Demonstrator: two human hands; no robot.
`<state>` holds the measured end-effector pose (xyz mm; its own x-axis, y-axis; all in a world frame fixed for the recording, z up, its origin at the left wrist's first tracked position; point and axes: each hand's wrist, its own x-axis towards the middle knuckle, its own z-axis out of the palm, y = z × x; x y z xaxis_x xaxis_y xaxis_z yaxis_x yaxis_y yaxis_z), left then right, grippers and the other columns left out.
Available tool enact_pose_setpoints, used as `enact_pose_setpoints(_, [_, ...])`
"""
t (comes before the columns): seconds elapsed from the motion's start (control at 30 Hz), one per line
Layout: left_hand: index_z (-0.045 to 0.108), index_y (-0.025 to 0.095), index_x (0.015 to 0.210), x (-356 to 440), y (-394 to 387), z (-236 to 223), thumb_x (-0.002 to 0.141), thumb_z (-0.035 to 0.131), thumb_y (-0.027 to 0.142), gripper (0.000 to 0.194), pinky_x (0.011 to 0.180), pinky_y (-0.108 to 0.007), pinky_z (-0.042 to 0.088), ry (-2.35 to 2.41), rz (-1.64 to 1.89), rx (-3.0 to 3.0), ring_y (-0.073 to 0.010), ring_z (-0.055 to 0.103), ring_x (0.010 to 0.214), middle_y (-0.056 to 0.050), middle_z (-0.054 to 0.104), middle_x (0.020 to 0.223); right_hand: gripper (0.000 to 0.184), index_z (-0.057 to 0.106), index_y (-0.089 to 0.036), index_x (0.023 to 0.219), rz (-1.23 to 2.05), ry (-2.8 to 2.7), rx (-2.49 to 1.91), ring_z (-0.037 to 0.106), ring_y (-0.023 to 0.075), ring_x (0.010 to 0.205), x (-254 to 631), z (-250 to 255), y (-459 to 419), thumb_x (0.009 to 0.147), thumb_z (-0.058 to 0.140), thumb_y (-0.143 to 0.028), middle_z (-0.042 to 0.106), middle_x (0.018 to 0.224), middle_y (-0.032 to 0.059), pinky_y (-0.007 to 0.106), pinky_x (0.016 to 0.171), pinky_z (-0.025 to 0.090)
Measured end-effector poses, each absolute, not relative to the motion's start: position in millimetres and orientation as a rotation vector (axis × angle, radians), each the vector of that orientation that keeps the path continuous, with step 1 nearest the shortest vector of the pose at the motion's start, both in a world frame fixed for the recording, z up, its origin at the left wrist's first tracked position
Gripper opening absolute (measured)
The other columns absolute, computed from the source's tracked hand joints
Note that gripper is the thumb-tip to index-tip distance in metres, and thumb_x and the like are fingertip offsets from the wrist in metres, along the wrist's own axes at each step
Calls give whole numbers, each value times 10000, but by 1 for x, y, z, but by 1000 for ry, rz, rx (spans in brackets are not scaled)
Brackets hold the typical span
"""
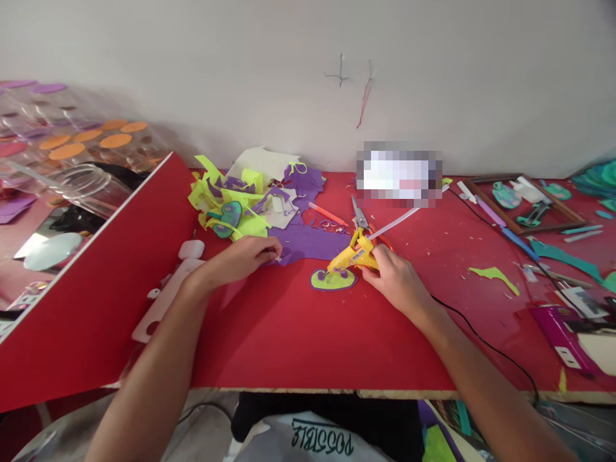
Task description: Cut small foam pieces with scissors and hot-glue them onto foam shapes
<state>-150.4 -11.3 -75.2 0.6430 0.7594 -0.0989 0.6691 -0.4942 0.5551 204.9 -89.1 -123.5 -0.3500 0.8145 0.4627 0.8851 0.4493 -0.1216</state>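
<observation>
My right hand [397, 276] is wrapped round a yellow hot glue gun [353, 256], a long clear glue stick [397, 222] jutting from its back. The gun's nozzle points down at a yellow-green foam oval [332, 280] edged in purple, with small purple pieces on it. My left hand [255, 256] is closed in a pinch beside a purple foam sheet [312, 242]; a tiny pale bit shows at the fingertips, too small to name. Scissors [360, 215] lie just behind the glue gun.
Yellow and purple foam scraps [240, 192] are heaped at the back. A red divider [96, 282] stands at the left, with a white phone [166, 301] near it. A black cord [474, 327] crosses the right side, near a wooden frame [529, 205] and a magenta box [563, 337].
</observation>
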Motion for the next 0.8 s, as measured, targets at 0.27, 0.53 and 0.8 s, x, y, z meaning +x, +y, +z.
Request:
enact_pose_setpoints(0.27, [630,196,931,-151,-11,-79,926,459,187,172,693,-224,411,1083,201,2337,-140,599,752,-7,697,862,83,536,-211,958,-215,-2258,-1454,656,247,729,204,-124,-89,918,608,-208,635,812,59,332,544,457])
enact_pose_setpoints(0.53, [688,193,971,-150,-11,-77,932,445,226,248,772,-241,457,1084,203,2345,-170,654,863,-46,747,983,91,516,-221,924,-229,-2259,-1472,654,236,724,203,-121,-90,912,602,-196,633,807,53,325,536,458])
enact_pose_setpoints(0.8, [587,197,866,-146,-14,-71,933,522,306,144,678,-234,421,1222,271,2263,-147,586,728,-5,674,815,99,511,-221,938,-210,-2251,-1454,654,246,722,203,-123,-90,907,599,-187,623,807,57,335,523,460])
